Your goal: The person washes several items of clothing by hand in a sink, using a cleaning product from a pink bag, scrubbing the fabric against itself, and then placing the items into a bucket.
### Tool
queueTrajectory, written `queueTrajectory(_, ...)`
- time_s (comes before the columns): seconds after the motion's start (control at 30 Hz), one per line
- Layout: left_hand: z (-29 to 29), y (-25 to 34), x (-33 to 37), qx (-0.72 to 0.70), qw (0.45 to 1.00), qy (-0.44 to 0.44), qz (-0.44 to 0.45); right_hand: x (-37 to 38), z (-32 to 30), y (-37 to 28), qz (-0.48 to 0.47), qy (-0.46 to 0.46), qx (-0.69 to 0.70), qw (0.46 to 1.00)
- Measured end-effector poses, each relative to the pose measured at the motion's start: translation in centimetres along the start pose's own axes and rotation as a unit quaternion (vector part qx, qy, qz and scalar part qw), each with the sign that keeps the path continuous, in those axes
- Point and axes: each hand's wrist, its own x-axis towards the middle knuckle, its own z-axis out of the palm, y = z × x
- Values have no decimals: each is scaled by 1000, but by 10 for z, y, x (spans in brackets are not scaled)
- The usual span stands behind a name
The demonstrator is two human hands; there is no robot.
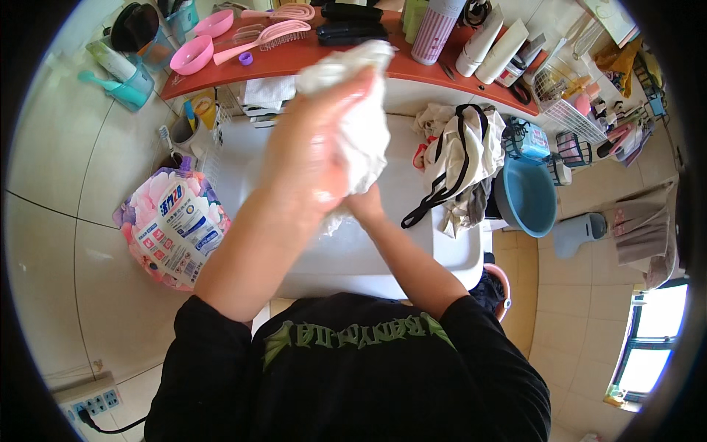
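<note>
A bunched white cloth [366, 140] hangs above the white sink [331, 258]; whether it is a garment I cannot tell. My left hand [313, 140] is raised high and closed around its upper part, with wet, shiny skin and some motion blur. Lower down, my right hand [363, 204] is closed at the cloth's bottom end, its fingers partly hidden behind the cloth and my left wrist. To the right, a heap of cream clothes with black straps [465, 155] lies over the sink's rim.
A flowered detergent pouch [177, 228] stands left of the sink. Behind it runs a red shelf [287, 59] with pink bowls, brushes, tubes and a spray can [438, 33]. A blue basin [526, 197] is at the right. A power strip [92, 405] sits lower left.
</note>
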Motion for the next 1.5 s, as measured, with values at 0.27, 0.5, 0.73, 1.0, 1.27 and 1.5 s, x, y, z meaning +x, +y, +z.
queueTrajectory(0.27, -164, 2, -18, -12, 982, 191, -5, 5, -48, -7, 131, 20, 346, 929)
queueTrajectory(0.5, -233, -111, -35, -9, 917, 238, -321, -15, -59, -25, 83, -69, 407, 907)
queueTrajectory(0.73, -192, -137, -25, -245, 930, 33, -271, -25, -50, -23, 116, -132, 561, 809)
queueTrajectory(1.0, -201, -135, -25, -223, 949, 71, -211, -35, -92, -7, 86, -303, 339, 887)
queueTrajectory(1.27, -176, -129, -28, -169, 938, 198, -228, -32, -82, 24, 69, -254, 442, 857)
queueTrajectory(1.5, -226, -157, -53, -165, 925, 226, -258, -52, -77, 43, 235, -175, 373, 881)
